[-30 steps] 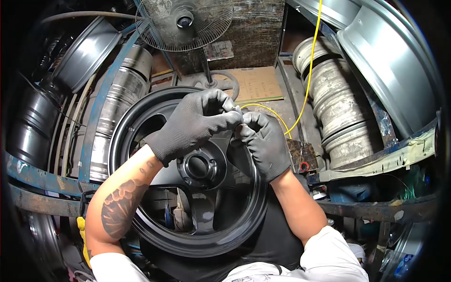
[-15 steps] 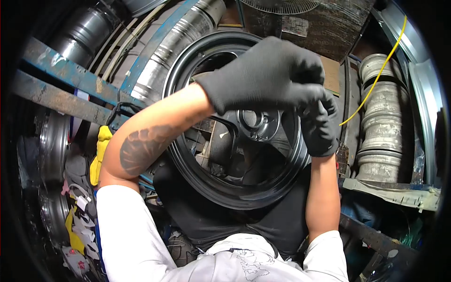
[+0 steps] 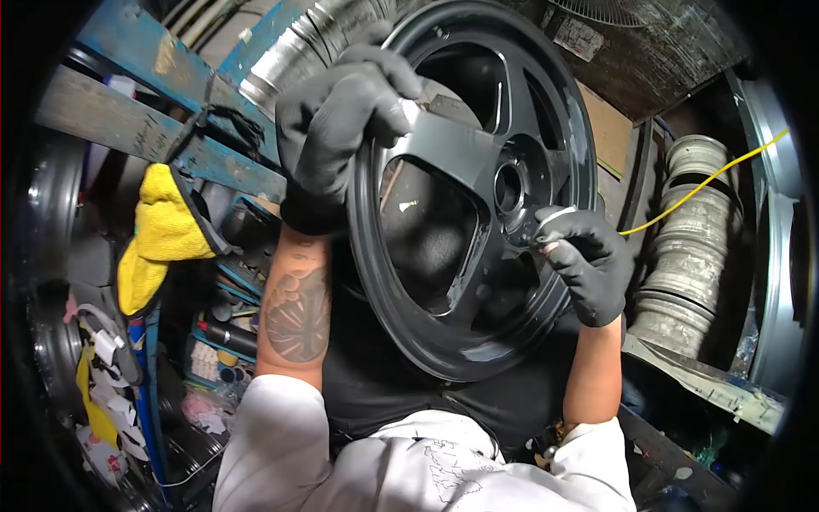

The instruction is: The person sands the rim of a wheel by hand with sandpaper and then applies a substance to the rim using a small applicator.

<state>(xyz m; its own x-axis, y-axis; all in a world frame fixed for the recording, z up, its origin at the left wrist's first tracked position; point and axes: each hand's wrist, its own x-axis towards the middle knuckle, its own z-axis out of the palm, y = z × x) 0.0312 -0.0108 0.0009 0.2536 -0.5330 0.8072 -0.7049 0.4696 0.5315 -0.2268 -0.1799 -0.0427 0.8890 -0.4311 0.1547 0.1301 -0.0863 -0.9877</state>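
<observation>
A dark grey alloy wheel with broad spokes is tilted up in front of me, its lower edge by my lap. My left hand, in a dark grey glove, is closed around the wheel's left edge, fingers curled over the outer end of a spoke. My right hand, gloved the same way, is at the right of the hub with thumb and fingers pinched together. Something small and whitish shows at its fingertips; I cannot tell what it is.
Stacked bare metal wheels stand on the right, crossed by a yellow hose. A yellow cloth hangs at the left below a blue metal frame. Part of a fan guard is at the top.
The wheel has gone from lying flatter to tilted upward. My left hand has moved from beside my right hand to the wheel's left edge. My right hand is slightly lower.
</observation>
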